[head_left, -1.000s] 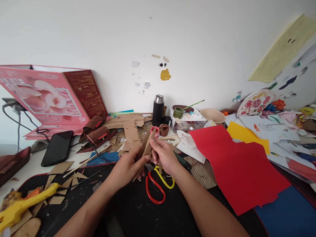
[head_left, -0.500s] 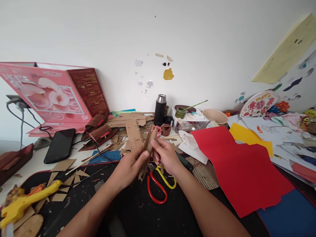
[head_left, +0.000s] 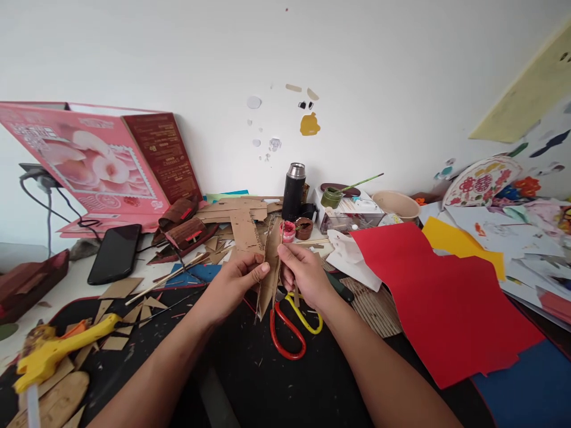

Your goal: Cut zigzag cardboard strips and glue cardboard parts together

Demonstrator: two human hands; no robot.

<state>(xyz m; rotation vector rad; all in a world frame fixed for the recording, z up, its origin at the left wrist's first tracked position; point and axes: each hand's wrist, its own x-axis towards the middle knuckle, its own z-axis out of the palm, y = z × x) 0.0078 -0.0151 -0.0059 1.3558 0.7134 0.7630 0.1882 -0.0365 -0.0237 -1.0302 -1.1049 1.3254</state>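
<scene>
A narrow, boat-shaped piece of cardboard point(head_left: 269, 274) with raised side strips is held up between my hands, one end toward me. My left hand point(head_left: 238, 279) pinches its left side between thumb and fingers. On the right side, my right hand point(head_left: 304, 274) grips the cardboard edge, its fingertips partly hidden behind. Scissors point(head_left: 289, 336) with one red and one yellow handle lie on the black mat point(head_left: 263, 392) just below my right hand; their blades are mostly covered.
At left lie a yellow glue gun point(head_left: 66, 348), cardboard scraps point(head_left: 116, 343) and a phone point(head_left: 115, 252). Brown model boats point(head_left: 190, 235) sit behind. A black thermos point(head_left: 293, 193) and open paint jars point(head_left: 304, 228) stand at the back. Red sheet point(head_left: 437, 291) covers the right side.
The two sides of the cardboard piece are spread wider apart, so its inside shows more. My left hand has shifted slightly away from my right. The whole view has tilted a little.
</scene>
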